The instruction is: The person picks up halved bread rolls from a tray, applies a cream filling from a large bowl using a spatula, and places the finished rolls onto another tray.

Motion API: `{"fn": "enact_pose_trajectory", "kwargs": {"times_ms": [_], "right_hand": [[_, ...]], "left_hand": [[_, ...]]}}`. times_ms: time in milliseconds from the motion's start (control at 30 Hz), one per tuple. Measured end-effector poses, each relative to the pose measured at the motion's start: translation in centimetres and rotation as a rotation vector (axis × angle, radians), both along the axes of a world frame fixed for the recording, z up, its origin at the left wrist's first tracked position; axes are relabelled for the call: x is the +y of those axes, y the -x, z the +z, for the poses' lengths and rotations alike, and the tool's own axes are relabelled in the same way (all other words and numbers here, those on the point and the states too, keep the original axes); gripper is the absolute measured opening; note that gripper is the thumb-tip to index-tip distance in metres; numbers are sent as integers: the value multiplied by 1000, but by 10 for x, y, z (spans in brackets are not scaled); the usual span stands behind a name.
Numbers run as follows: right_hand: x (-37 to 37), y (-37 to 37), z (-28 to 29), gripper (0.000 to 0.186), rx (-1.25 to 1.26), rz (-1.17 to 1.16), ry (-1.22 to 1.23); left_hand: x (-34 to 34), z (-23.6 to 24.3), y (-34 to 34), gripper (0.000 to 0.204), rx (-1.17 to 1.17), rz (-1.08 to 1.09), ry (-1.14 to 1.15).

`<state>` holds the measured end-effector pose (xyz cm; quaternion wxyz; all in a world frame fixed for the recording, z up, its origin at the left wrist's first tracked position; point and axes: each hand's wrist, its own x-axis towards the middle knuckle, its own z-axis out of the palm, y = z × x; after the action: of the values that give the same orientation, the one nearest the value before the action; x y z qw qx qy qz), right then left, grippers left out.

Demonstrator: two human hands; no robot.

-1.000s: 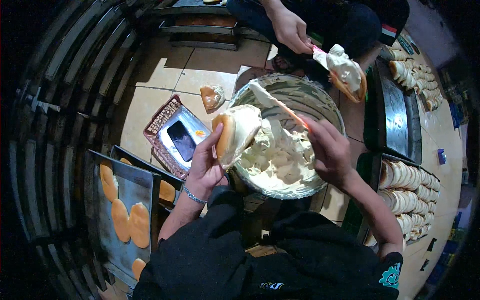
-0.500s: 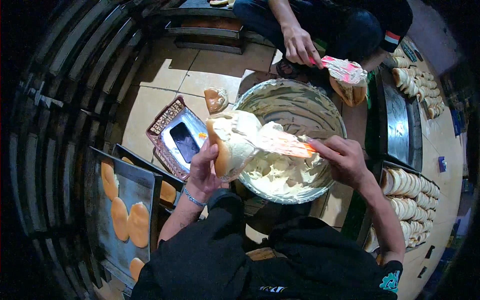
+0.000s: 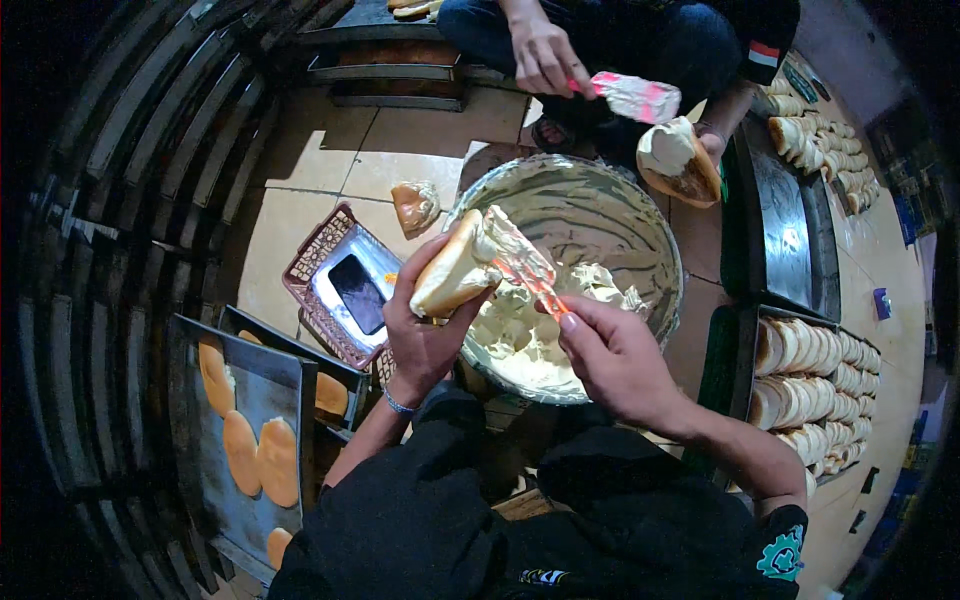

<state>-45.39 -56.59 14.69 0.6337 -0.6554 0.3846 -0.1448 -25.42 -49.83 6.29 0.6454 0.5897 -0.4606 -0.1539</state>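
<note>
My left hand (image 3: 428, 335) is closed round a split bread bun (image 3: 447, 275), its cut side turned toward the right. In my right hand (image 3: 615, 355) is the orange handle of a spatula (image 3: 520, 252), whose blade is coated in pale cream and rests against the bun's open side. Below both hands stands a large round tub (image 3: 668, 300), with heaped cream (image 3: 520, 350) inside and smears up its wall. Across the tub, a co-worker's hand (image 3: 545, 55) holds a pink spatula (image 3: 635, 97), and their other hand holds a cream-topped bun (image 3: 680, 165).
A tray (image 3: 285, 385) with several flat buns leans at the left. Beside the tub are a brown basket (image 3: 300, 270) with a phone (image 3: 357, 293) and a loose bun (image 3: 415, 207) on the tiles. Packed buns (image 3: 815, 390) fill a tray at right; dark racks (image 3: 130, 250) line the left.
My left hand has turned the bun more upright and inward. The spatula has swung from lying sideways to pointing up against it. The co-worker's spatula has lifted off their bun, moving left.
</note>
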Motion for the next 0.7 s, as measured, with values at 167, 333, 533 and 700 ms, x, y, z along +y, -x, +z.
{"fn": "enact_pose_trajectory", "kwargs": {"times_ms": [167,333,533,700], "right_hand": [[11,-4,1,26,44,91,394],[25,-12,-12,40,-67,182,730],[36,2,7,52,80,453,897],[1,20,13,52,-13,383,1017]], "left_hand": [[-3,3,-7,58,-227,-23,-8],[-2,1,-7,58,-440,147,-57],[-1,2,-17,65,-376,244,-69],[8,-8,-24,56,450,-20,-125]]}}
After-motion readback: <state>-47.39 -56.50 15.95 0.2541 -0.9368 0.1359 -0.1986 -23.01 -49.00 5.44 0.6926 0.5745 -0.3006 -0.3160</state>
